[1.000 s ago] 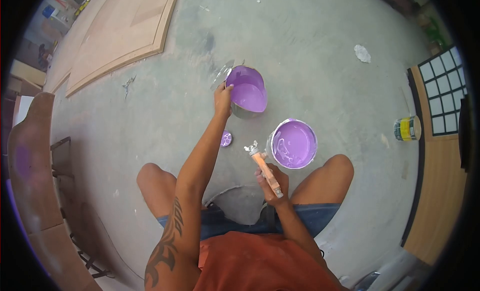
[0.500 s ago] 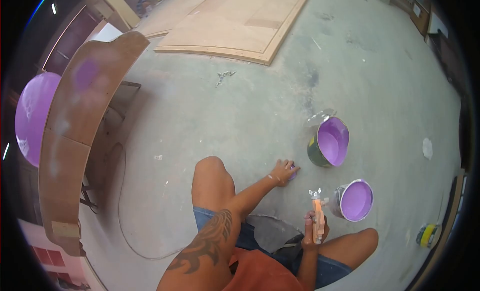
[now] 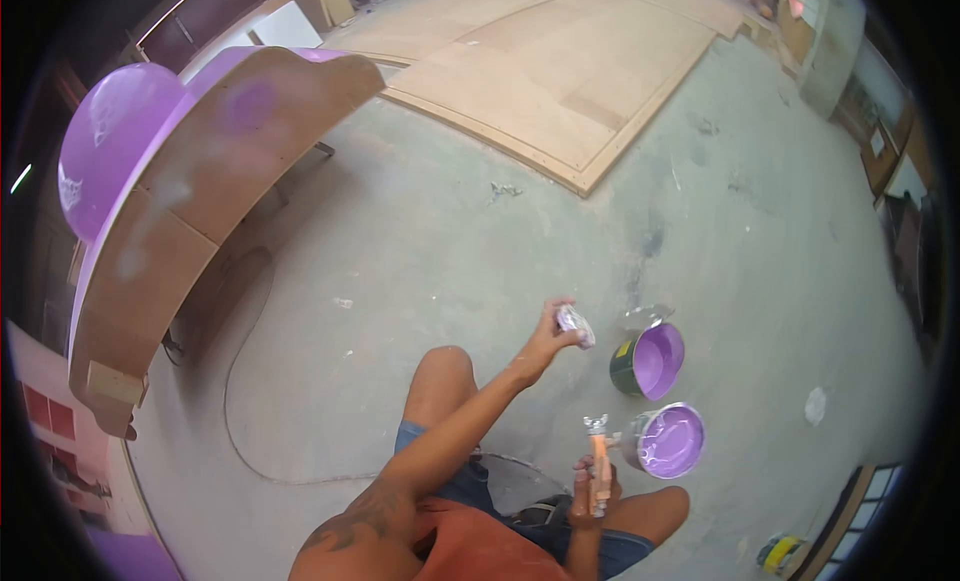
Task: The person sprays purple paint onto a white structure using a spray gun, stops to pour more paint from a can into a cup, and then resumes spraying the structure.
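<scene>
My left hand point(image 3: 548, 333) is raised above the floor, closed around a small round piece point(image 3: 575, 326), whitish with purple paint on it; whether it is a cup or a lid I cannot tell. Near my right knee, my right hand point(image 3: 582, 491) grips an orange spray gun point(image 3: 601, 471), its metal nozzle end pointing up. Just beside the gun is a whitish container of purple paint point(image 3: 672, 443). A dark green bucket point(image 3: 625, 369), also with purple paint inside, stands a little farther out.
A curved wooden piece with a purple face point(image 3: 165, 216) stands at the left on legs. Large framed wooden panels point(image 3: 560, 91) lie ahead on the floor. A thin hose point(image 3: 232, 421) curves along the floor. A yellow-and-dark roll point(image 3: 780, 553) sits at lower right.
My left hand has lifted the small round piece off the floor. The right hand still holds the spray gun. My view has shifted, bringing more of the purple piece into sight.
</scene>
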